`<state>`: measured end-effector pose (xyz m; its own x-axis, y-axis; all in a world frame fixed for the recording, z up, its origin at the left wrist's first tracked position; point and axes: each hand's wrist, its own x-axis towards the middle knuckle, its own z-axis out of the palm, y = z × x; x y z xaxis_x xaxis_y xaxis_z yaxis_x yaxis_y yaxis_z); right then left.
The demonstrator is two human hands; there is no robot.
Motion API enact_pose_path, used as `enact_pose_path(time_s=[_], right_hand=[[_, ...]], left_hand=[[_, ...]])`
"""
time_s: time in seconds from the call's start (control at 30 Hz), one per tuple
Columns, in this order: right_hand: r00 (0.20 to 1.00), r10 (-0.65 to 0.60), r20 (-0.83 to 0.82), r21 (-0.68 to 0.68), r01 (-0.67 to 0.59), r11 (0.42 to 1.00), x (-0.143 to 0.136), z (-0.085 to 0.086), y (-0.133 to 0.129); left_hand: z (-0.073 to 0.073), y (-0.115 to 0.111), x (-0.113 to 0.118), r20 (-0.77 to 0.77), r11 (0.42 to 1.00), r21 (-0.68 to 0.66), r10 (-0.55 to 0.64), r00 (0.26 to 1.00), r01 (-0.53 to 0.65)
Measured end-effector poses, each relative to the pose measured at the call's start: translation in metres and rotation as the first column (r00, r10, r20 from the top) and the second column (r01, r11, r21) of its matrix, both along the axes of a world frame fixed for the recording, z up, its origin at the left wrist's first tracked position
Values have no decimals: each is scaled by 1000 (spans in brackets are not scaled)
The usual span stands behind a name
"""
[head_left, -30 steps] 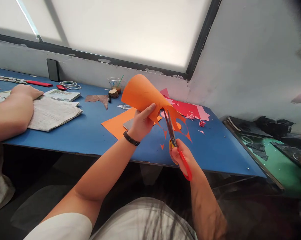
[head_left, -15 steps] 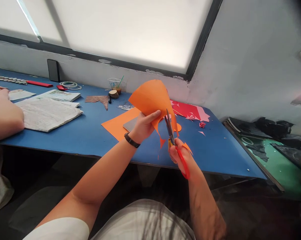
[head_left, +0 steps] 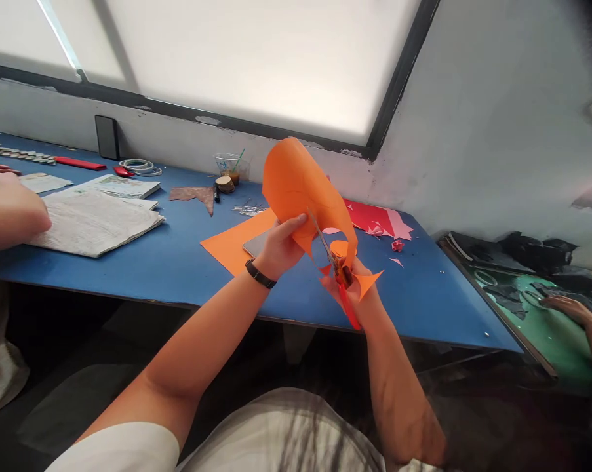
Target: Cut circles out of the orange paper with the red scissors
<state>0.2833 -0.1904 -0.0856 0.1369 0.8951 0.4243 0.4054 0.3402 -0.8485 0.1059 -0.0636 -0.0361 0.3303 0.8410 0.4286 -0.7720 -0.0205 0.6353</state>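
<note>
Above tabletop [head_left: 423, 301], scissors [head_left: 351, 311] are gripped by right fingers [head_left: 329, 286], orange paper [head_left: 298, 172] pinched by left fingers [head_left: 290, 227], which could be nicked by any slip.

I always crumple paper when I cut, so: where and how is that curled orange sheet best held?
Probably hold the orange sheet by its near edge, coming from the left, thumb flat on its face, as the left hand does. It bends into a curl, so pinch gently; the scissors and the cut-out gaps are toward its right side.
</note>
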Motion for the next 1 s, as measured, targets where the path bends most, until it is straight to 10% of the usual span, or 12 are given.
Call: enact_pose_path(time_s=[0.23, 0.5, 1.0], right_hand=[[1000, -18, -1, -75, 18, 997, -9, 1, 11], [939, 178, -295, -167, -234, 958, -19, -11, 14], [969, 157, -189, -112, -180, 977, -22, -24, 12]], left_hand=[[3, 1, 0, 8, 995, -6, 99, 995, -99], [6, 0, -2, 25, 999, 2, 47, 999, -47], [-6, 5, 5, -36, 977, 106, 191, 981, -187]])
